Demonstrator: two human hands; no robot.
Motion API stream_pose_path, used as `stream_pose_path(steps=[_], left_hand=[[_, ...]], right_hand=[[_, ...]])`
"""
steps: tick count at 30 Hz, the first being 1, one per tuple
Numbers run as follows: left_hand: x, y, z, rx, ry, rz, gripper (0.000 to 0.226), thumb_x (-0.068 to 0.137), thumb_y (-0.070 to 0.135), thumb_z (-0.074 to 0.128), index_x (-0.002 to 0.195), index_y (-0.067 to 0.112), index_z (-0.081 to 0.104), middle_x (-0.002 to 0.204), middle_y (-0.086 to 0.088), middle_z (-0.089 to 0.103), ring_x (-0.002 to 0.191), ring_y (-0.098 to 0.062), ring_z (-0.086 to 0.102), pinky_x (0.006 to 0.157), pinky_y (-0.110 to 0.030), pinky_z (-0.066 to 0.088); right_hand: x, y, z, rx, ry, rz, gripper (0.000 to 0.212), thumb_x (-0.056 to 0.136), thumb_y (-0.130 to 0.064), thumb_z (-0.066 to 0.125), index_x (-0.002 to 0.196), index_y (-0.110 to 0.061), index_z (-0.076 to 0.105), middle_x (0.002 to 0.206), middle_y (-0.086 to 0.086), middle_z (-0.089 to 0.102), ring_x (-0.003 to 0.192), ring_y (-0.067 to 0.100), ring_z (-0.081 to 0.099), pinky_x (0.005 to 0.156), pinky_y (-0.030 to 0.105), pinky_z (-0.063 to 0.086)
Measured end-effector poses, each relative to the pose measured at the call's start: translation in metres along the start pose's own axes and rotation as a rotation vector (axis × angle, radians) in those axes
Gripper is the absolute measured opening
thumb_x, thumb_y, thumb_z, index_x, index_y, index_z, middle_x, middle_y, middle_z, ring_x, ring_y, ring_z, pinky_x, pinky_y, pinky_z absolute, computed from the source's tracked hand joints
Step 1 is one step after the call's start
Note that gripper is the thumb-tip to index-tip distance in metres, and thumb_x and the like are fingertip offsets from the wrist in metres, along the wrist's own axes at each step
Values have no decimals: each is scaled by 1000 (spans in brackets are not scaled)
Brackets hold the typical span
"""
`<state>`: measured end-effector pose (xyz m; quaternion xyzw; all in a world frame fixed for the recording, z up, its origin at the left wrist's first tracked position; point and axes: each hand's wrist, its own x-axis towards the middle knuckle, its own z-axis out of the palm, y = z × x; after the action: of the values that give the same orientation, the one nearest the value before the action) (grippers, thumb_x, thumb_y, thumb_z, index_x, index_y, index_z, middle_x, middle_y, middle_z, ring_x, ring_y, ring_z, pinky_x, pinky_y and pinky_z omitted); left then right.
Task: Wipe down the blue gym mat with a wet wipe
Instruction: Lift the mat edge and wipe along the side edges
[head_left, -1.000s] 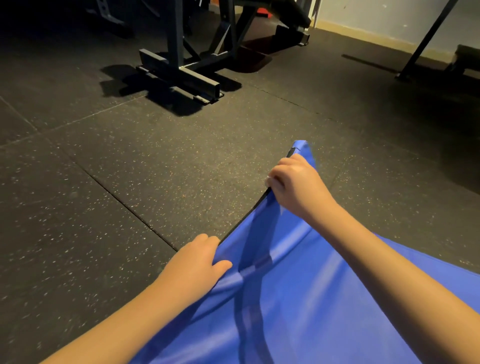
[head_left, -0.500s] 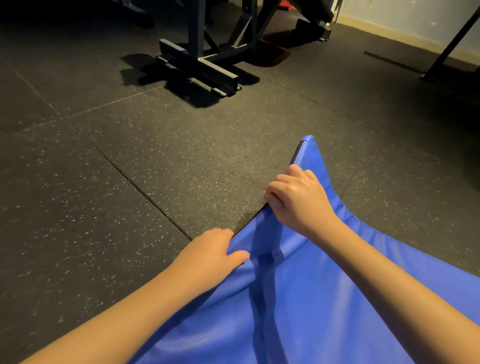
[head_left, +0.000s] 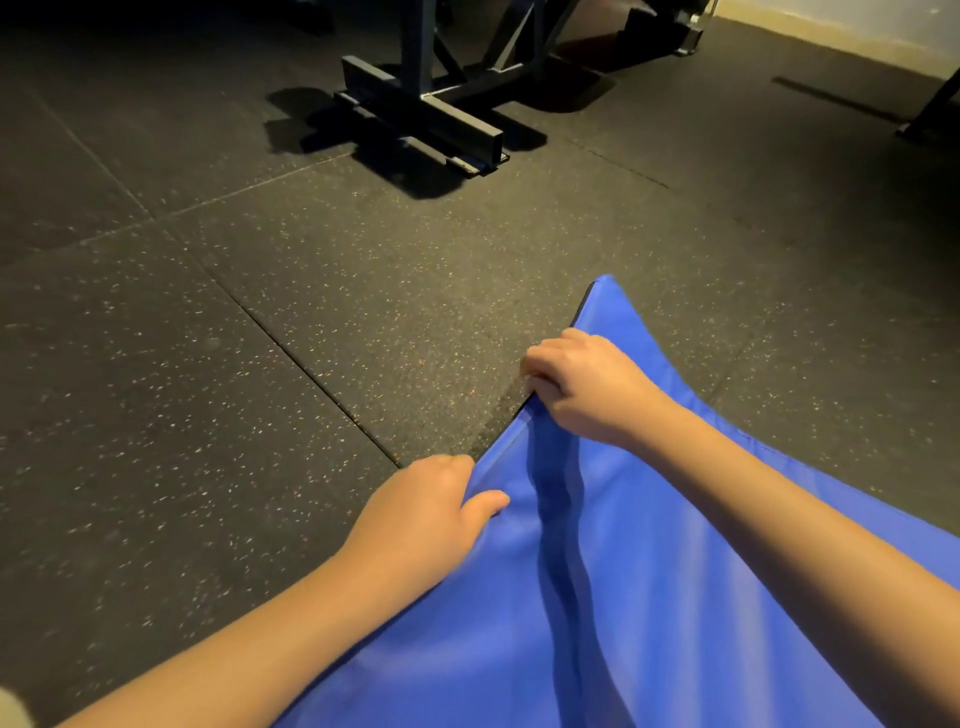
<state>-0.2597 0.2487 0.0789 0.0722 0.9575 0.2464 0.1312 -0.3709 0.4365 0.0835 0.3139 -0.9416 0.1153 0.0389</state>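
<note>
The blue gym mat fills the lower right of the head view, its left edge lifted off the black floor and its far corner pointing up and away. A darker blue strip runs down its surface. My left hand grips the mat's near left edge, thumb on top. My right hand grips the same edge farther along, fingers curled over it. No wet wipe shows in view.
Black speckled rubber floor tiles spread to the left and ahead. A dark metal gym rack base stands at the top centre. A slanted dark bar and a pale wall skirting lie at the upper right.
Both hands keep their grip on the mat's edge. The mat's far corner has dropped lower and the gym rack has shifted right in view.
</note>
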Motion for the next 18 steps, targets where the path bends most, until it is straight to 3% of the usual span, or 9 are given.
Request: stream_pose_path(steps=[5,9,12,14,18], left_hand=[[58,30,-9,-14,44,35,45,94,49,51,66,17,35,71,2,44,70,-25,45,55,-35,29],[72,25,0,-71,-65,-1,39,90,45,56,71,14,42,76,-3,52,66,-22,44,57,-33,30],[38,-15,4,-152,-193,-125,33,86,40,61,73,12,48,76,-2,55,63,-16,43,59,-30,33],[20,-32,4,-172,-159,-160,31,87,36,60,77,7,55,76,-5,59,63,-15,42,58,-28,32],[18,-22,5,-131,-25,-83,38,92,30,56,64,13,37,63,1,42,57,-15,31,52,-30,22]], right_hand=[[5,48,-26,-15,68,212,13,84,-7,47,74,-15,51,73,0,52,79,29,45,69,44,44],[2,70,-32,-89,35,330,16,86,-11,47,73,-20,49,76,0,55,85,28,47,68,40,44],[-1,64,-19,-100,85,342,15,85,-10,46,73,-18,49,75,-2,53,82,26,42,63,35,34],[3,51,-10,-66,105,390,16,82,-7,46,72,-19,49,75,-2,53,82,24,40,63,31,27],[13,1,15,45,0,323,16,83,-8,47,77,-19,58,82,0,64,84,20,40,65,31,35]])
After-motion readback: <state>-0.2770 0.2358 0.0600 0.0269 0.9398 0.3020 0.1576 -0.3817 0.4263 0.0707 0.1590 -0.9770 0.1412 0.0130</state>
